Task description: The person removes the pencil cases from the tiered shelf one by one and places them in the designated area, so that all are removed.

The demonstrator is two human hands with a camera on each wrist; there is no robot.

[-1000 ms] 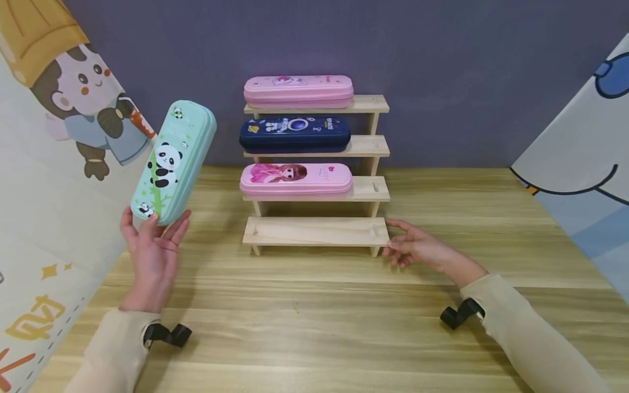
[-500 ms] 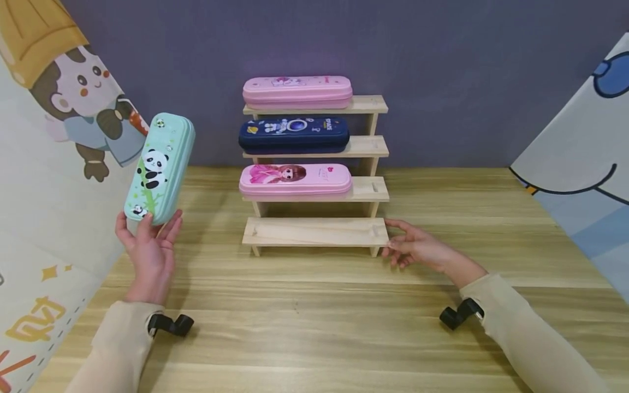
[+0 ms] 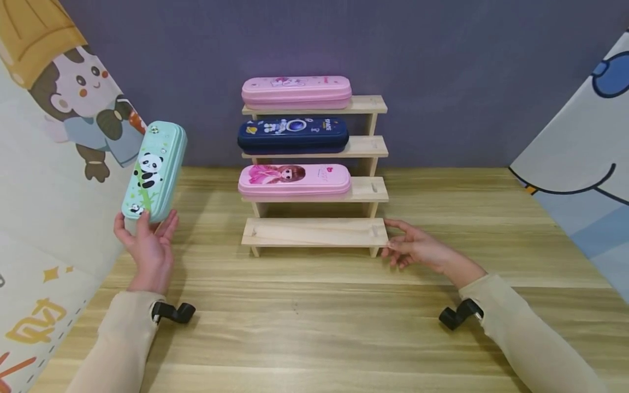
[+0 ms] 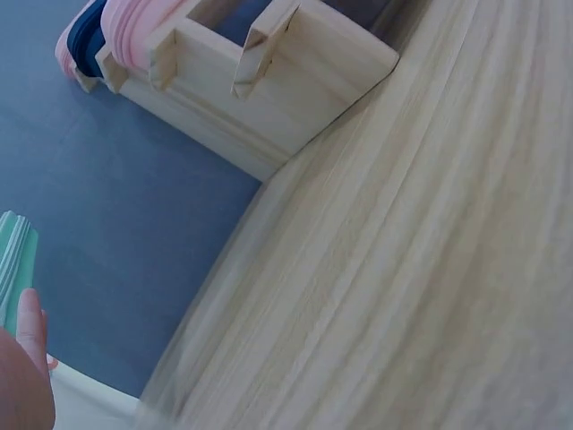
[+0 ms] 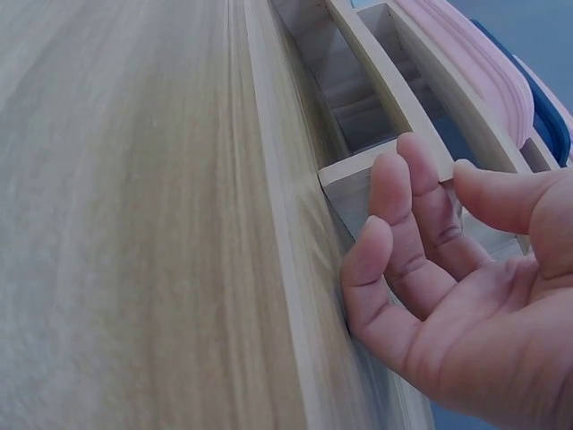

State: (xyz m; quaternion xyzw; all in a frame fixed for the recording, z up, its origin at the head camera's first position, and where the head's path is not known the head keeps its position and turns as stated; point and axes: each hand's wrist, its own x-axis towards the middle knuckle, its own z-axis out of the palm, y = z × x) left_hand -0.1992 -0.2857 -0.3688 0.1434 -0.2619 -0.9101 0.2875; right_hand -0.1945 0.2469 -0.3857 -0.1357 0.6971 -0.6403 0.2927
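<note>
At the left of the head view, my left hand (image 3: 149, 252) holds a mint-green panda pencil case (image 3: 154, 170) by its lower end, raised and tilted, thumb on its lid. A slice of that green case (image 4: 13, 264) shows beside a finger in the left wrist view. My right hand (image 3: 417, 248) grips the right end of the lowest step on a wooden stepped display stand (image 3: 314, 232). The right wrist view has its thumb and fingers (image 5: 391, 188) around the step's corner. Three more pencil cases lie on the upper steps: pink (image 3: 297, 93), navy astronaut (image 3: 295, 135) and pink doll (image 3: 295, 180).
The stand rests on a wood-grain table (image 3: 295, 327) against a dark grey-blue wall (image 3: 442, 82). Cartoon-printed panels (image 3: 39, 191) flank the table at left and right. A black wrist camera mount (image 3: 173, 313) sticks out from each sleeve.
My left hand has carried the panda pencil case left and slightly lower, and the case stands more upright. The right hand keeps its place at the stand.
</note>
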